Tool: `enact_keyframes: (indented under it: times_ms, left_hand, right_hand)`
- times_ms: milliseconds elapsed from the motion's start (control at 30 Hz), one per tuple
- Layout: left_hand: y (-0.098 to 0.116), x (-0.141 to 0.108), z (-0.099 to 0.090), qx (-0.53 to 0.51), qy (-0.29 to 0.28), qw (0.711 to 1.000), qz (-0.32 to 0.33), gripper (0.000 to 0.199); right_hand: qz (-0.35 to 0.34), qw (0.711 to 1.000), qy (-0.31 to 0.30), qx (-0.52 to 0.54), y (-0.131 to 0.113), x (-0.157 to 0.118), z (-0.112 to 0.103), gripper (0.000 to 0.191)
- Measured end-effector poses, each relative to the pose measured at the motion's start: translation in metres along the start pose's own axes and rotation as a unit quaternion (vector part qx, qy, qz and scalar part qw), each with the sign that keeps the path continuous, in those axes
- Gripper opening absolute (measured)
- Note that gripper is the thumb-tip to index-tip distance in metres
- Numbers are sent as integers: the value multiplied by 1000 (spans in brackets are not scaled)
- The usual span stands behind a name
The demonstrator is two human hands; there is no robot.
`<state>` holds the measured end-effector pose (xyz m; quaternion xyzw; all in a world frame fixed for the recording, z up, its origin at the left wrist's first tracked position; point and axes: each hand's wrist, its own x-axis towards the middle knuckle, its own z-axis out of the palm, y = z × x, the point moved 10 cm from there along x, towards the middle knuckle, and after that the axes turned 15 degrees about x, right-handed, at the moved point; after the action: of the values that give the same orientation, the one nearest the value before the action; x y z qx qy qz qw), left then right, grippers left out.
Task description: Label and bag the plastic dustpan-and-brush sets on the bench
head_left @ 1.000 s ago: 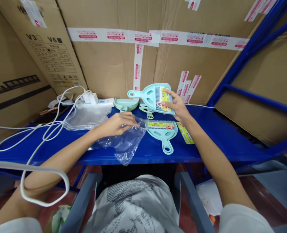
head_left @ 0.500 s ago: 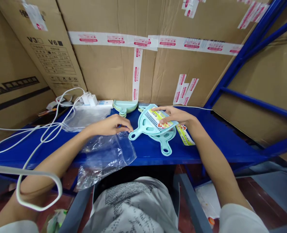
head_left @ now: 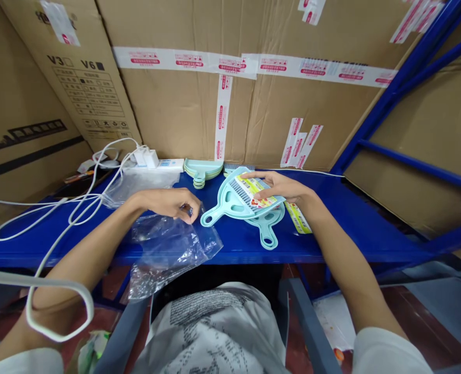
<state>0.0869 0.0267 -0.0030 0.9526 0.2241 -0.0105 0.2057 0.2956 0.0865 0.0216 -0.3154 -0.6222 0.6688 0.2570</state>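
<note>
My right hand (head_left: 279,186) grips a light blue dustpan (head_left: 234,202) with a small brush (head_left: 245,193) lying in it; a yellow-and-white printed label (head_left: 259,193) covers part of the brush. Its handle points left toward my left hand (head_left: 171,203), whose fingers are pinched at the upper edge of a clear plastic bag (head_left: 171,249). That bag lies flat and hangs over the table's front edge. Beneath the held set rests another light blue dustpan (head_left: 267,228), handle toward me. A loose yellow label (head_left: 298,218) lies beside it, partly behind my right forearm.
Nested dustpans (head_left: 201,171) stand at the back of the blue table (head_left: 343,218), with brushes (head_left: 236,169) beside them. More clear bags (head_left: 146,184) lie at the left, near white cables (head_left: 78,208) and a charger (head_left: 146,157). Cardboard (head_left: 175,114) walls the back; a blue frame (head_left: 405,83) rises at right.
My left hand has drawn back left from the dustpan's handle tip to the bag, its fingers curling inward. The dustpan in my right hand has shifted slightly left at its handle.
</note>
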Motion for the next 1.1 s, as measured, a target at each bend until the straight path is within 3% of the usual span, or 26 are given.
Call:
enact_keyframes:
  times_ms: [167,333,567,833,1000,1100]
  left_hand:
    - [-5,-3,-5,-56,26,997,-36,18]
    - [6,4,-20,-24,118,993,-12,19]
    - [21,-7,-50,36,249,968,12,20]
    - [44,-3,-53,47,353,933,60,20]
    - [38,-1,-51,40,369,928,22,25]
    - [39,2,-47,36,344,938,22,24]
  right_hand:
    - [-6,1000,-4,-6,9,9,9,91]
    - [-32,999,-25,30,13,14,30,88]
    - [-29,998,-41,30,13,11,34,89]
    - [-71,995,-70,-20,14,19,57,85]
    - [-73,986,-110,-98,15,16,74,85]
    - [-83,987,-90,-107,15,16,78,88]
